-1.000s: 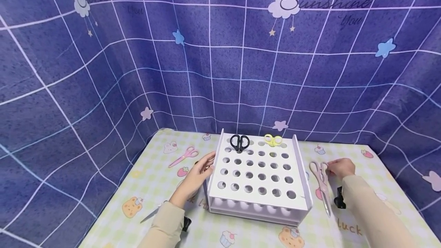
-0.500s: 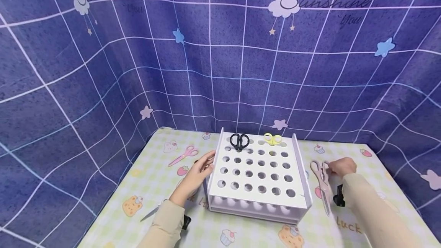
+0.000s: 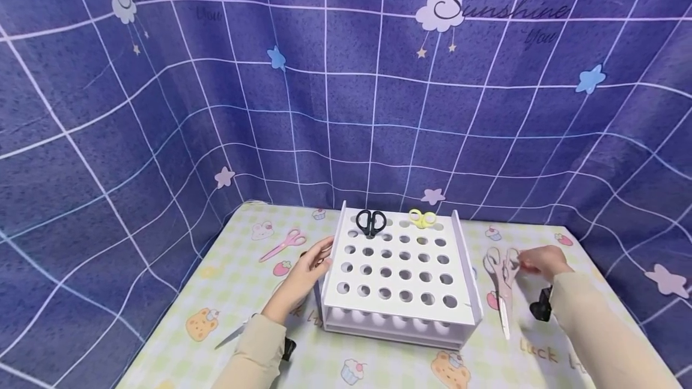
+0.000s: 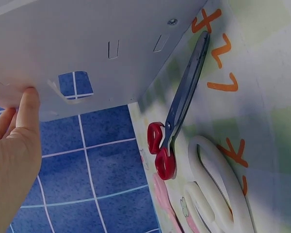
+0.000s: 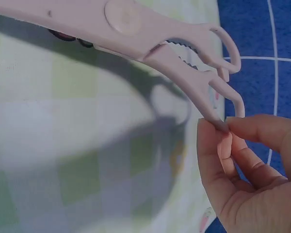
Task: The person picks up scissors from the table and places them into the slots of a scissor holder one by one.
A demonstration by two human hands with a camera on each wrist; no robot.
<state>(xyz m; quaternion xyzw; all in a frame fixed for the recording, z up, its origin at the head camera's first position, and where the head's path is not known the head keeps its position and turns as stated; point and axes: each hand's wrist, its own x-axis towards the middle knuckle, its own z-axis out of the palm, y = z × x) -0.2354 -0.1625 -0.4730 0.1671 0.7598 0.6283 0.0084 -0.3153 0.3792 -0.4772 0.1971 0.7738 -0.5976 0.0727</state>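
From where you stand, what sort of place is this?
Perhaps a small curtained work corner: a blue grid-patterned curtain hangs behind a cartoon-print tablecloth, where a white rack holding black scissors stands.

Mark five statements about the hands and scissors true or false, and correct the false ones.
1. The right hand pinches a handle of the pale pink scissors. True.
2. The red-handled scissors lie on the tablecloth. True.
3. The left hand holds the red-handled scissors. False: it touches the white rack.
4. The black-handled scissors sit in the rack. True.
5. The yellow-handled scissors lie on the tablecloth. False: they sit in the rack.
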